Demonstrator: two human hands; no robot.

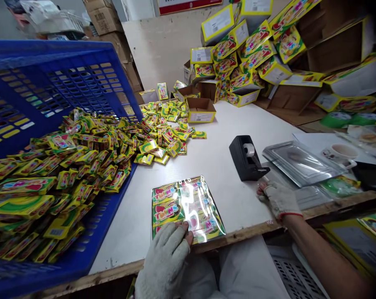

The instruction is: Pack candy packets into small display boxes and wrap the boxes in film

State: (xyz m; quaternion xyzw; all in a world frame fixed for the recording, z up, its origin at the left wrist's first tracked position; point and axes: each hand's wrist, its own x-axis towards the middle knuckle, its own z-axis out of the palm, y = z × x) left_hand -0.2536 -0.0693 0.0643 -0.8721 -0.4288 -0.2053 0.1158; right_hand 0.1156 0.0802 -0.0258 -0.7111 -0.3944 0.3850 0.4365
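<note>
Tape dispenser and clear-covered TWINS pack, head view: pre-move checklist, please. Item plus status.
1. Left hand on the clear-covered TWINS pack: ok, fingers over its near side.
2. Tape dispenser upright on the table: ok.
3. Tape roll seated in it: ok.
4. Right hand by the dispenser's front end: ok.
5. Tape strip in its fingers: cannot tell, too small.
6. Pack's contents readable throughout: not ok, glare washes out part of the cover.

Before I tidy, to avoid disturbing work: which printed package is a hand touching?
The flat, glossy, clear-covered package under the left hand; the small piled boxes and large cartons are untouched.
</note>
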